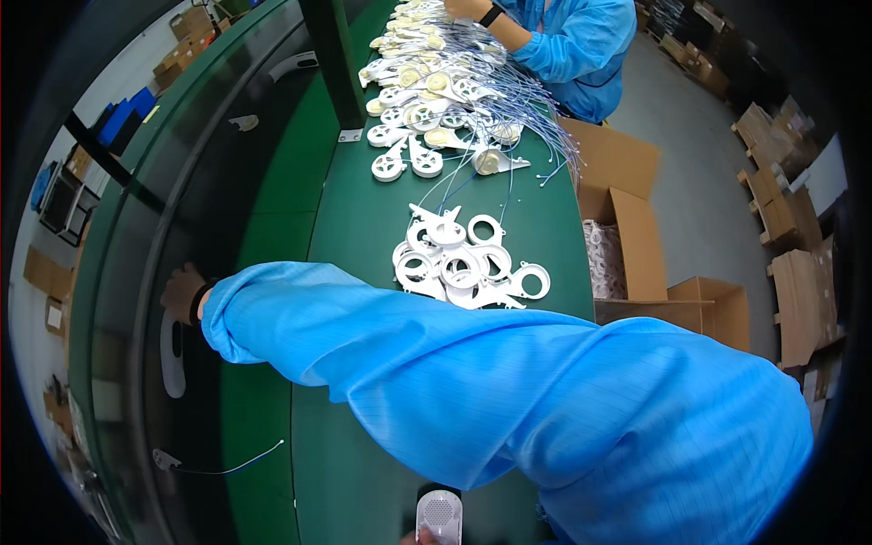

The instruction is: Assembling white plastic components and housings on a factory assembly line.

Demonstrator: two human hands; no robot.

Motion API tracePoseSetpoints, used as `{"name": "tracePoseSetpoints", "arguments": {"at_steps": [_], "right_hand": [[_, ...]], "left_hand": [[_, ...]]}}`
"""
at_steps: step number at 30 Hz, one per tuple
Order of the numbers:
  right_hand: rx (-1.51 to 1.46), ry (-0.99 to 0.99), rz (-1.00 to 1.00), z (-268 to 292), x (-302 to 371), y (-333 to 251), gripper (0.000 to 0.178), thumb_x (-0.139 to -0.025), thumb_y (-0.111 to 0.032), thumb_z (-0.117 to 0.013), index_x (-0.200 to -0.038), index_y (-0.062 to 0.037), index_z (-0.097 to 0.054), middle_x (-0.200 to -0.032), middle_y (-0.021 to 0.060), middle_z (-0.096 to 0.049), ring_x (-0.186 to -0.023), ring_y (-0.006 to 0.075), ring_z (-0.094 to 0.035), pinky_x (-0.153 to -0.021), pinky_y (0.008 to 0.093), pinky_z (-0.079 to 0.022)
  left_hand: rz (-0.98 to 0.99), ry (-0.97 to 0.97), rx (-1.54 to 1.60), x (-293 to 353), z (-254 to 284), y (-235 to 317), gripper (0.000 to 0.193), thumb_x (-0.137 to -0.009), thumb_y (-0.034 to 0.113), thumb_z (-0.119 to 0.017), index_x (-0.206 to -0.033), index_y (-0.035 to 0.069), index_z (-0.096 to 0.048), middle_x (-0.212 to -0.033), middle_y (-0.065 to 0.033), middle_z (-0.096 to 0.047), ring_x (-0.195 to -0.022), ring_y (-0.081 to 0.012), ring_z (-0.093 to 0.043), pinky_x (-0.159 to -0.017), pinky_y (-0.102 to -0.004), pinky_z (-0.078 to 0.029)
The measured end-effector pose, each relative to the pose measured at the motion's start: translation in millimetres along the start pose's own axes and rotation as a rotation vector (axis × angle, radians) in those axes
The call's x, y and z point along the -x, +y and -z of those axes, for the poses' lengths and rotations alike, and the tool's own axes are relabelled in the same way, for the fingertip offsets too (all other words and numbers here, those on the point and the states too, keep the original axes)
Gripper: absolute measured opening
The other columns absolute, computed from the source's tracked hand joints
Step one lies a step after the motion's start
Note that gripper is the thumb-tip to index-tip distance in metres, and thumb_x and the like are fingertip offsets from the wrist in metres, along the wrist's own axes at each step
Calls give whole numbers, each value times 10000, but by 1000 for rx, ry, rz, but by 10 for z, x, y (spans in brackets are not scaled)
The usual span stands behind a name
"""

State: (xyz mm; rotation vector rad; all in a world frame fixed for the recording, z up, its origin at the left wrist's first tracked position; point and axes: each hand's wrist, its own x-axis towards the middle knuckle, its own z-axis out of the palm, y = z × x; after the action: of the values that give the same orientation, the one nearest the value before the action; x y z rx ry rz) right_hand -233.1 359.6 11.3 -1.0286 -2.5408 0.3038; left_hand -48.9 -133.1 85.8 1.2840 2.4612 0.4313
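My right arm, in a loose blue sleeve, stretches across the bench to the dark conveyor belt at the left. There my right hand (184, 292) is over the belt, beside the upper end of a long white curved plastic part (173, 356). Its fingers are dim and partly hidden, so whether they grip anything is unclear. At the bottom edge, the fingertips of my left hand (421, 539) hold a white rounded housing with a perforated face (439, 514). A pile of white ring-shaped plastic parts (460, 265) lies beyond my right sleeve.
White wheel-like parts with blue wires (436, 100) are heaped on the far green bench (363, 213). A co-worker in a blue gown (581, 50) handles that heap. Cardboard boxes (636, 236) stand at the right. The belt carries a small part with a wire (166, 460).
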Motion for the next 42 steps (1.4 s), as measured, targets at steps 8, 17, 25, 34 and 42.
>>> {"name": "tracePoseSetpoints", "arguments": {"at_steps": [8,17,25,34,42], "right_hand": [[-135,-100,192,857,687,-128,278,-739,-147,-623,-985,-27,-672,-1005,160,-672,-990,345,-640,-777,421,-536],[-378,-357,164,1862,2441,188,502,-772,-170,-589,-1185,23,-379,-960,241,-621,-915,427,-622,-770,478,-505],[-82,-307,264,1923,3127,352,581,-767,-183,-651,-1296,-83,-431,-1199,198,-521,-1113,379,-535,-837,502,-480],[128,-551,356,2185,3731,484,507,-682,-295,-780,-1082,-66,-568,-885,142,-658,-814,329,-663,-667,445,-527],[-42,-584,246,2193,3699,519,399,-694,-91,-660,-1088,-46,-612,-854,159,-669,-812,323,-667,-683,430,-530]], "left_hand": [[-1,10,15,39,3,18,276,-902,325,-590,-830,72,-675,-676,-190,-634,-605,-402,-603,-531,-473,-446],[-35,72,-170,129,79,223,236,-882,260,-584,-871,41,-671,-756,-210,-649,-690,-416,-620,-603,-485,-471],[-51,151,-272,206,37,295,226,-886,271,-578,-854,62,-658,-754,-204,-649,-694,-420,-623,-602,-495,-475],[-77,291,-339,123,66,97,237,-904,284,-578,-882,67,-670,-743,-205,-653,-653,-398,-629,-557,-479,-482],[-82,355,-235,2,-80,-49,244,-911,229,-557,-778,32,-613,-628,-140,-621,-575,-352,-592,-509,-451,-419]]}}
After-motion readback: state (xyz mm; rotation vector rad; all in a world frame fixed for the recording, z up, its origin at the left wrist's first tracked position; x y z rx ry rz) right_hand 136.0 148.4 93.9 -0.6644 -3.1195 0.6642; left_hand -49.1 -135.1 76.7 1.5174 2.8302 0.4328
